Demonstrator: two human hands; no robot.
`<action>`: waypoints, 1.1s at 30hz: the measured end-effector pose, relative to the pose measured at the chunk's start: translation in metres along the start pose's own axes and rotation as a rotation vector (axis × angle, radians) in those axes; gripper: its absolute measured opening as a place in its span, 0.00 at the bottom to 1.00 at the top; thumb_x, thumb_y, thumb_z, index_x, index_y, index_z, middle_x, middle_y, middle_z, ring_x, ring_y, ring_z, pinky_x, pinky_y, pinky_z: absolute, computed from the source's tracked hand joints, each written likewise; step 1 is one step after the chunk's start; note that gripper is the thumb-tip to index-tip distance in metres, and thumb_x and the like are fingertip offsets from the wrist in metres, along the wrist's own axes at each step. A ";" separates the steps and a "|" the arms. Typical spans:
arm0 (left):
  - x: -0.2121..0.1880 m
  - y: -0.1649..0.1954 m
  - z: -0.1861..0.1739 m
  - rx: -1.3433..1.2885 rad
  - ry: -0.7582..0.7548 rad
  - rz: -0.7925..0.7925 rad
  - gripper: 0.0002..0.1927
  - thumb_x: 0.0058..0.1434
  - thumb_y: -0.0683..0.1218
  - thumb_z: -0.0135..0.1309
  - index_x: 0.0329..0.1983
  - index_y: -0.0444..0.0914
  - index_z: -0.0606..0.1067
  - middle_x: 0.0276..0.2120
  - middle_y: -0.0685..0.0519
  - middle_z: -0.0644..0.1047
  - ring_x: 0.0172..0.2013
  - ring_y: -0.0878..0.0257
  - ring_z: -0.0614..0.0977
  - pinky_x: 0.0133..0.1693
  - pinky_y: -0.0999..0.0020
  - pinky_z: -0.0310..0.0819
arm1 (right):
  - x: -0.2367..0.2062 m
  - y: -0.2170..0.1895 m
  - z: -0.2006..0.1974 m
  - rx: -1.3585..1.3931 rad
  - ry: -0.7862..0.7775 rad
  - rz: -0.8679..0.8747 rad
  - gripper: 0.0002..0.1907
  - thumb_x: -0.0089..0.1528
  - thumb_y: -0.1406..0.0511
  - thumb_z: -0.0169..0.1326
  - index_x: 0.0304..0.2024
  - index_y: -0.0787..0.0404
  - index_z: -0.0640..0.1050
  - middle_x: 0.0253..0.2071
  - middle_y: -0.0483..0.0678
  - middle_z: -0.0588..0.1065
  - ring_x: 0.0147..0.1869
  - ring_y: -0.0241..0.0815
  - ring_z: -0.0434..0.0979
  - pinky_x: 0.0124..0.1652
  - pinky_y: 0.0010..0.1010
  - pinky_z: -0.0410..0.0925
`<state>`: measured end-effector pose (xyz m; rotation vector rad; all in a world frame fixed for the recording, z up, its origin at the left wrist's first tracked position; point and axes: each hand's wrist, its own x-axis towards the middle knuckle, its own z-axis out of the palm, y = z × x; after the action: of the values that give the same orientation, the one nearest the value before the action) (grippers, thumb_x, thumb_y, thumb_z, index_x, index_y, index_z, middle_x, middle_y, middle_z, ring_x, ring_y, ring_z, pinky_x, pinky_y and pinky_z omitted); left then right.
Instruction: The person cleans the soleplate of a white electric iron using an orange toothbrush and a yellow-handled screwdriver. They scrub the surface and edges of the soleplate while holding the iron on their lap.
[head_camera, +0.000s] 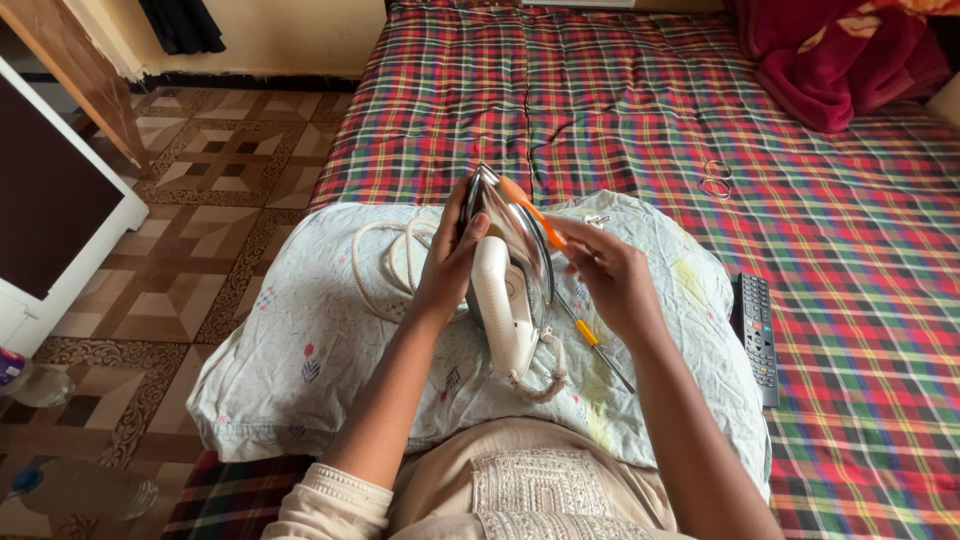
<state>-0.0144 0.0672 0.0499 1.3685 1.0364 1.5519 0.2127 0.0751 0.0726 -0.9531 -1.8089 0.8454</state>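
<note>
Hands meet over a pale floral pillow (300, 350) lying on the person's lap at the near edge of a bed covered with a red, green and yellow plaid blanket (620, 100). The left hand (447, 262) is wrapped around a white electric iron with a shiny metal soleplate (508, 290), holding it tipped on its side, nose toward 12 o'clock and soleplate facing 3 o'clock. The right hand (610, 275), just at 3 o'clock of the iron, pinches an orange-handled screwdriver (535, 213) whose handle slants up toward 11 o'clock across the soleplate. A second slim screwdriver with a yellow grip (592, 340) lies on the pillow at 5 o'clock of the right hand. The iron's cream braided cord (385, 270) loops on the pillow at 9 o'clock of the left hand. A black remote control (757, 335) rests on the blanket at 3 o'clock, just beside the pillow. A crumpled maroon blanket (840, 60) sits at 1 o'clock, well apart.
</note>
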 end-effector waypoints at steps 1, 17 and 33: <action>0.000 0.000 0.000 0.009 0.000 0.008 0.41 0.69 0.64 0.46 0.79 0.43 0.51 0.75 0.45 0.60 0.74 0.52 0.62 0.70 0.56 0.57 | -0.004 0.004 -0.002 0.011 -0.004 -0.015 0.18 0.68 0.69 0.52 0.61 0.56 0.78 0.50 0.45 0.81 0.39 0.34 0.79 0.42 0.28 0.75; -0.001 0.003 -0.002 -0.004 -0.012 0.028 0.42 0.70 0.64 0.47 0.79 0.42 0.51 0.76 0.45 0.59 0.75 0.53 0.60 0.71 0.58 0.54 | -0.007 0.027 -0.001 0.093 -0.018 0.042 0.18 0.69 0.69 0.51 0.62 0.57 0.77 0.45 0.43 0.80 0.38 0.32 0.76 0.40 0.25 0.72; 0.000 -0.003 -0.004 -0.054 -0.025 0.011 0.42 0.69 0.65 0.47 0.79 0.44 0.51 0.76 0.45 0.60 0.75 0.52 0.61 0.71 0.55 0.56 | -0.017 0.036 -0.006 0.087 -0.024 0.121 0.18 0.68 0.68 0.52 0.61 0.57 0.78 0.44 0.43 0.81 0.38 0.33 0.77 0.39 0.26 0.71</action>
<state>-0.0186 0.0680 0.0473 1.3552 0.9664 1.5566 0.2322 0.0783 0.0381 -1.0079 -1.7332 1.0063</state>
